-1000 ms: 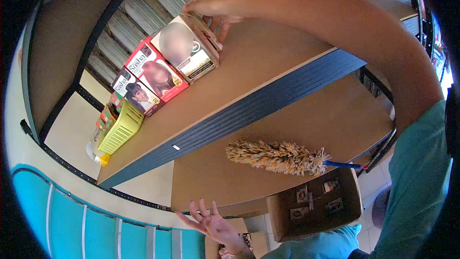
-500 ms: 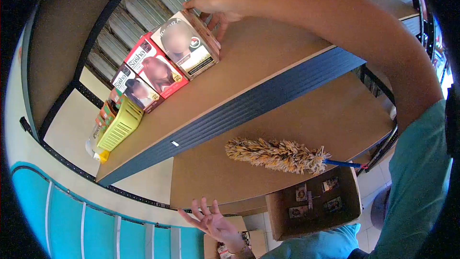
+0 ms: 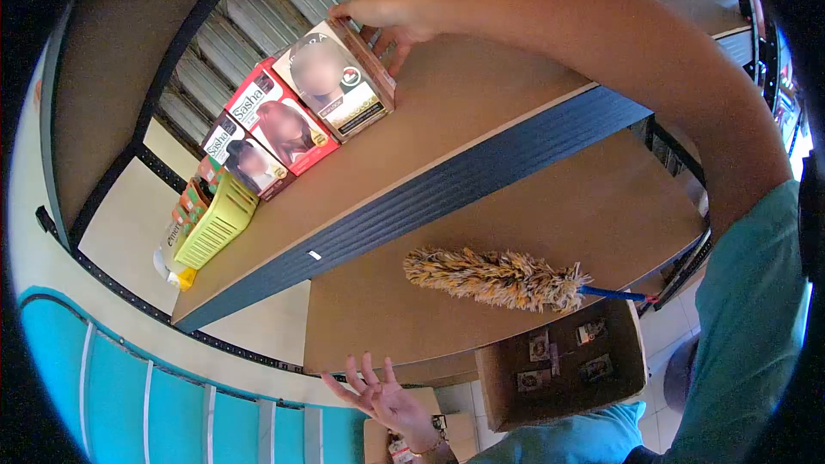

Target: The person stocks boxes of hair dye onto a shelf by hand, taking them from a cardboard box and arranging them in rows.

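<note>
My right hand [image 3: 388, 24] reaches across the top of the view to a cream hair dye box [image 3: 335, 82] on the upper shelf. Its fingers bend over the box's top corner and right side, gripping it. Pressed against this box's left is a red Sasha hair dye box [image 3: 282, 123], and beside that stands a smaller dark Sasha box [image 3: 245, 159]. My left hand [image 3: 387, 402] hangs below the lower shelf, palm up, fingers spread, holding nothing.
A yellow-green plastic basket [image 3: 219, 219] with orange-green packets stands at the shelf's left end, beside a yellow-capped bottle [image 3: 176, 271]. On the lower shelf [image 3: 361, 326] lies a feather duster [image 3: 494, 277]. Below are a cardboard carton [image 3: 563, 404] with several small packs and another carton [image 3: 462, 438].
Almost nothing differs. My right hand stays on the cream box, and my left hand keeps its spread pose; the view shifts only very slightly.
</note>
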`<state>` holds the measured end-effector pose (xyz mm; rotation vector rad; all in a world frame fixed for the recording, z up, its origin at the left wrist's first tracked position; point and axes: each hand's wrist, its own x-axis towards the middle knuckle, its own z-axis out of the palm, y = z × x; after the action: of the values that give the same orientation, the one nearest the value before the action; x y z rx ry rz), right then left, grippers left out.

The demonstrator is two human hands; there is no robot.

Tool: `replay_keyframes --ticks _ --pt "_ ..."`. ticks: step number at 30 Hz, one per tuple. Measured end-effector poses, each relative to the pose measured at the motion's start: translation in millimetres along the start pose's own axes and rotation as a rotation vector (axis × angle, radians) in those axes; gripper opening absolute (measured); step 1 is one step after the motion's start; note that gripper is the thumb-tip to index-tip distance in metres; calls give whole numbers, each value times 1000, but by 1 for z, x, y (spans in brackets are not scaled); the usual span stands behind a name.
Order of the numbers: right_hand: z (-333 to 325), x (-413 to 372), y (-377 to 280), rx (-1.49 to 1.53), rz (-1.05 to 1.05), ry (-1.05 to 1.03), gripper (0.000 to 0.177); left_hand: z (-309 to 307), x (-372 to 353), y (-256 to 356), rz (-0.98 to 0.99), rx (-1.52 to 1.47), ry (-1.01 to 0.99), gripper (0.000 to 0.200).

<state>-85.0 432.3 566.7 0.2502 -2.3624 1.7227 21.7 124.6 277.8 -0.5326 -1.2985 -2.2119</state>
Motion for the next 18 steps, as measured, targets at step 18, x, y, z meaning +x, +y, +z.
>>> replay_keyframes --ticks 18 --pt "-43 -49 -38 -203 -293 460 56 -18 -17 -22 -60 57 -167 68"
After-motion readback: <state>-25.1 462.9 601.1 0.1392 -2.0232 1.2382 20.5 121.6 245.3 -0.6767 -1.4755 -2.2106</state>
